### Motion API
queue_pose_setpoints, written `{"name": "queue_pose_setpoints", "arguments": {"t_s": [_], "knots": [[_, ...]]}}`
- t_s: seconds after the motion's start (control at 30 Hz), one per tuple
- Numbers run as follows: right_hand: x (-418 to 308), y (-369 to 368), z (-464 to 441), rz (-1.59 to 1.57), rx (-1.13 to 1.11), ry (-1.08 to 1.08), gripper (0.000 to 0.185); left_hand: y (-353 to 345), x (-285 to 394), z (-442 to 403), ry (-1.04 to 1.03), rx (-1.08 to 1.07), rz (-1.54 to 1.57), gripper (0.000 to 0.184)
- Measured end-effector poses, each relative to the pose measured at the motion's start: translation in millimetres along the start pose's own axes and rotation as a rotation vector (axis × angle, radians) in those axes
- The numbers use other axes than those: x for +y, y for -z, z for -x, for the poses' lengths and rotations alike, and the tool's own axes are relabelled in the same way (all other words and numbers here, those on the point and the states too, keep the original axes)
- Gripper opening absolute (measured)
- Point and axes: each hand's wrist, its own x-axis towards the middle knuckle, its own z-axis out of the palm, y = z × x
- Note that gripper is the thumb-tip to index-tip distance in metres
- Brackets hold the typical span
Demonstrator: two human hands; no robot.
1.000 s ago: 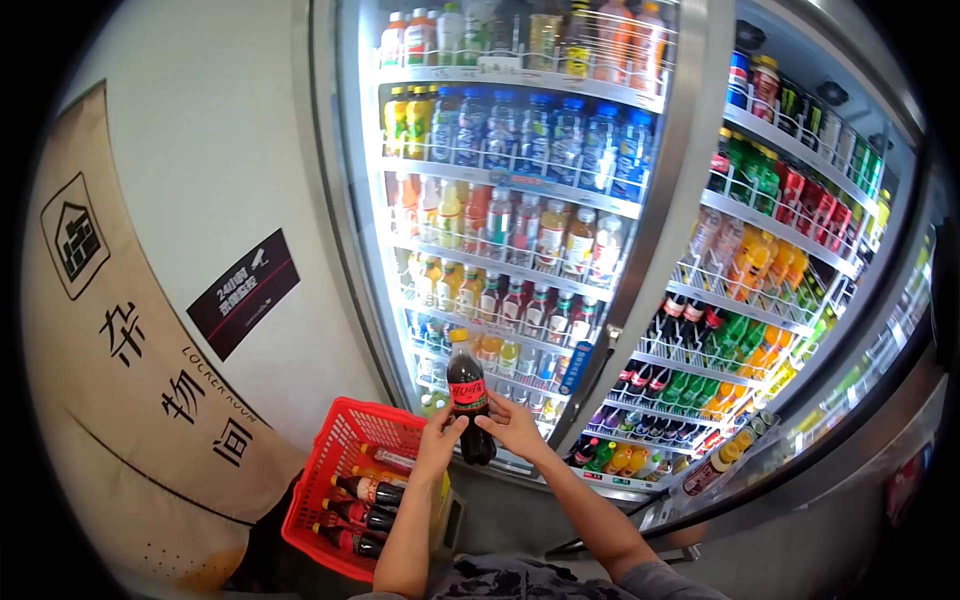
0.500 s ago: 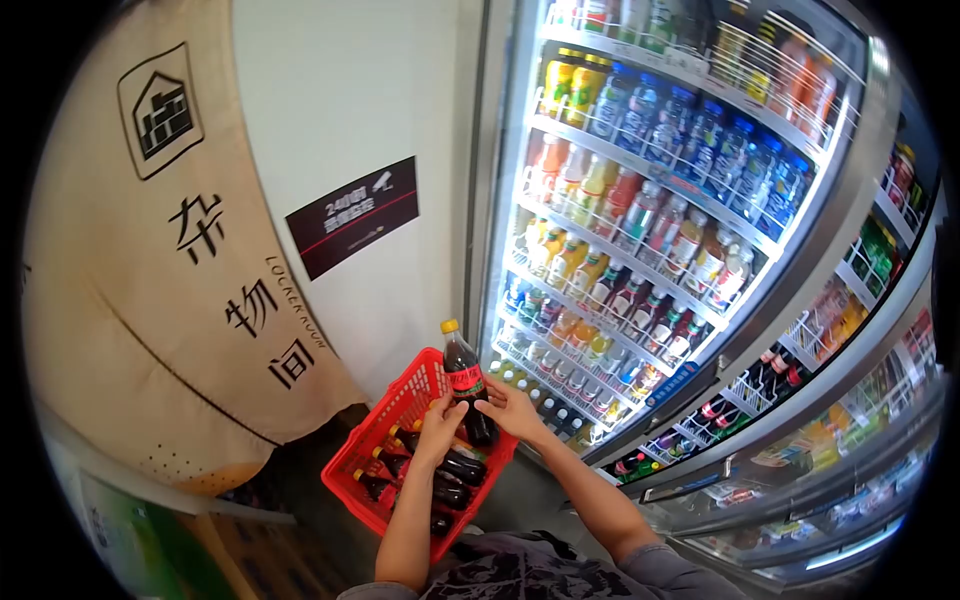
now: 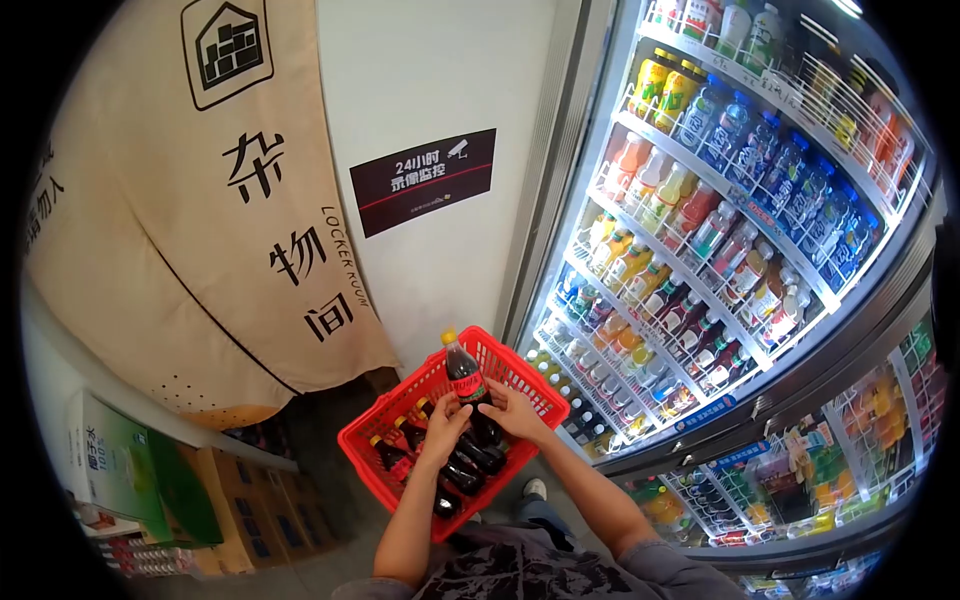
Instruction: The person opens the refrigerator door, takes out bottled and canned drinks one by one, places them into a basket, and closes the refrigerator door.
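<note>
A cola bottle (image 3: 464, 376) with a yellow cap and a red-and-black label stands nearly upright, tilted slightly, between my two hands. My left hand (image 3: 447, 432) has its fingers round the label side, and my right hand (image 3: 512, 412) grips the other side lower down. Both hands are over a red plastic basket (image 3: 515, 372). Several more dark cola bottles (image 3: 462, 474) with yellow caps lie side by side in it, partly covered by my left hand and forearm. The held bottle's base is hidden among my fingers and the bottles below.
A lit drinks fridge (image 3: 690, 240) with several full shelves is on the right, with more chilled shelves (image 3: 860, 410) beyond. A beige cloth curtain (image 3: 190, 250) hangs at left beside a white wall panel with a black sign (image 3: 424, 182). Cardboard boxes (image 3: 265, 515) stand lower left.
The view has swung, so the fridge and curtain appear shifted rightward. The basket shows farther right and more fully. Both hands still hold the same bottle, which sits slightly lower against the basket.
</note>
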Motion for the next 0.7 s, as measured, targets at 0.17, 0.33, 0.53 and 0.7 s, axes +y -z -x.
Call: {"name": "queue_pose_setpoints", "arguments": {"t_s": [0.17, 0.33, 0.53, 0.7], "knots": [[18, 21, -2, 0.06, -0.058, -0.028, 0.069, -10, -36, -16, -0.017, 0.065, 0.018, 0.047], [39, 35, -8, 0.133, -0.089, -0.03, 0.062, -20, -60, -25, 0.008, 0.152, 0.025, 0.036], [68, 45, -19, 0.495, -0.233, -0.15, 0.053, -31, -73, -29, 0.134, 0.24, -0.17, 0.023], [52, 46, -25, 0.599, -0.398, -0.259, 0.066, -44, -91, -27, 0.129, 0.4, -0.072, 0.015]]}}
